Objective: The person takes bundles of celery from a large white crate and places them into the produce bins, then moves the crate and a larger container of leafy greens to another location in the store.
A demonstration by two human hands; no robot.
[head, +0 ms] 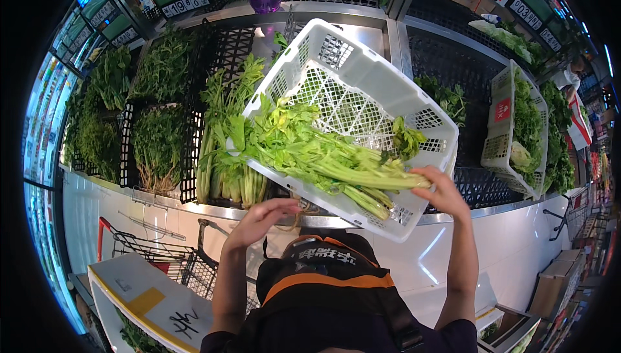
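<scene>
A white plastic crate [383, 69] with lattice walls rests tilted on the produce display. Bunches of celery [315, 146] lie in it, their leaves towards its left side and their stalks towards the right. My right hand [439, 189] grips the cut ends of the stalks of one bunch at the crate's right side. My left hand [264, 219] is near the crate's lower left edge, fingers extended and nothing visible in it. More celery [233, 178] stands side by side on the display, left of the crate. A small leafy piece [407, 137] lies inside the crate by its right wall.
Leafy greens [157, 139] sit in black trays on the left. On the right stands another white crate [504, 125] holding lettuce. Behind me are a black wire shopping cart [165, 251] and a white foam box [145, 299]. A metal rim [233, 211] edges the display.
</scene>
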